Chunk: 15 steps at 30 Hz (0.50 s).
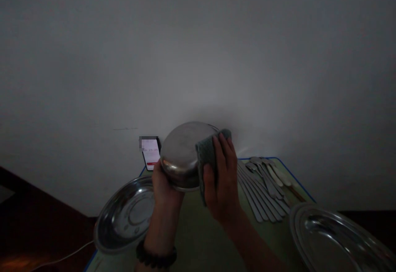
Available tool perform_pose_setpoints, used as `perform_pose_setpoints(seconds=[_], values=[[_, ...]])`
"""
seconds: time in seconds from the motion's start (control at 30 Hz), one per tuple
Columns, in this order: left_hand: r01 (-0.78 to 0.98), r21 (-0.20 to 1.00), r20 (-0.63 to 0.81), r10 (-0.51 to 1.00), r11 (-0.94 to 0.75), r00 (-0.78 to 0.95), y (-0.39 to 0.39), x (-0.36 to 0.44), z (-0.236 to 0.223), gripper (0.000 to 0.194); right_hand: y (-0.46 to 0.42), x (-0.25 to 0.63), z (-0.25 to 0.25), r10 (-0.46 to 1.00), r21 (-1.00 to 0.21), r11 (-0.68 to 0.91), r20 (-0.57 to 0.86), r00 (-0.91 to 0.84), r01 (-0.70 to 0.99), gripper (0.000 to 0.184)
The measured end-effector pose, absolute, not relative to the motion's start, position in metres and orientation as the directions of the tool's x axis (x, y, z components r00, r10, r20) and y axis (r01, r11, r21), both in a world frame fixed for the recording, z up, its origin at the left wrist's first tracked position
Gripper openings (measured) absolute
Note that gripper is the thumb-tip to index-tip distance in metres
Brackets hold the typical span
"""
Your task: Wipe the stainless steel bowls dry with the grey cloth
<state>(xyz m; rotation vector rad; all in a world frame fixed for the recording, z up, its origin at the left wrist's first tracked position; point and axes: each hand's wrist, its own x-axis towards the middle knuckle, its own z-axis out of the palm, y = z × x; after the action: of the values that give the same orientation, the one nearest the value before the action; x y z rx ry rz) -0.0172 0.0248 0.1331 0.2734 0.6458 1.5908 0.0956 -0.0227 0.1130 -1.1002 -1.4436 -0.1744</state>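
A shiny metal bowl point(182, 144) is held up above the table, its outer base turned toward me. My left hand point(165, 185) grips it from below at the left, with the fingers mostly hidden behind the bowl. On the right side of the bowl, my right hand point(221, 177) presses a folded grey-green cloth point(206, 152) against the metal. The fingers of that hand are bent over the cloth. A dark beaded bracelet point(156, 257) circles my left wrist.
A wide metal basin point(107, 218) stands at left, with a lit phone point(150, 154) behind it by the wall. Several pieces of metal cutlery point(262, 197) lie fanned out at right. Nearer, metal dishes point(328, 245) sit at the right edge of the green table point(198, 235).
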Motion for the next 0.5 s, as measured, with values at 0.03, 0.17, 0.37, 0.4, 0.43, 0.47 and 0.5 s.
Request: perform_pose_setpoints(seconds=[0.03,0.17,0.37,0.4,0.43,0.47,0.5], values=[[-0.834,0.552,-0.193,0.972,-0.008,-0.137,0.023,-0.014,0.137,0.025,-0.025,0.096,0.115,0.492,-0.482,0.534,0.845,0.208,0.695,0.056],[-0.771,0.621,-0.127,0.952,-0.143,-0.278,0.016,-0.003,0.149,0.027,-0.028,0.096,0.119,0.495,-0.5,0.522,0.837,0.233,0.691,0.057],[-0.454,0.887,-0.228,0.772,-0.087,-0.593,0.005,-0.003,0.151,0.029,-0.021,0.1,0.112,0.563,-0.538,0.476,0.794,0.229,0.696,0.049],[-0.365,0.93,-0.188,0.79,-0.049,-0.583,0.003,-0.004,0.15,0.031,-0.02,0.102,0.111,0.566,-0.545,0.478,0.791,0.234,0.689,0.049],[-0.264,0.964,-0.129,0.817,-0.03,-0.562,0.002,-0.005,0.15,0.033,-0.02,0.104,0.111,0.568,-0.55,0.483,0.789,0.235,0.681,0.05],[-0.16,0.987,-0.066,0.848,-0.022,-0.525,0.0,-0.005,0.15,0.034,-0.02,0.106,0.112,0.568,-0.55,0.491,0.79,0.23,0.675,0.051],[-0.062,0.998,-0.008,0.88,-0.024,-0.475,-0.002,-0.006,0.15,0.034,-0.021,0.107,0.113,0.567,-0.543,0.502,0.795,0.218,0.673,0.05]])
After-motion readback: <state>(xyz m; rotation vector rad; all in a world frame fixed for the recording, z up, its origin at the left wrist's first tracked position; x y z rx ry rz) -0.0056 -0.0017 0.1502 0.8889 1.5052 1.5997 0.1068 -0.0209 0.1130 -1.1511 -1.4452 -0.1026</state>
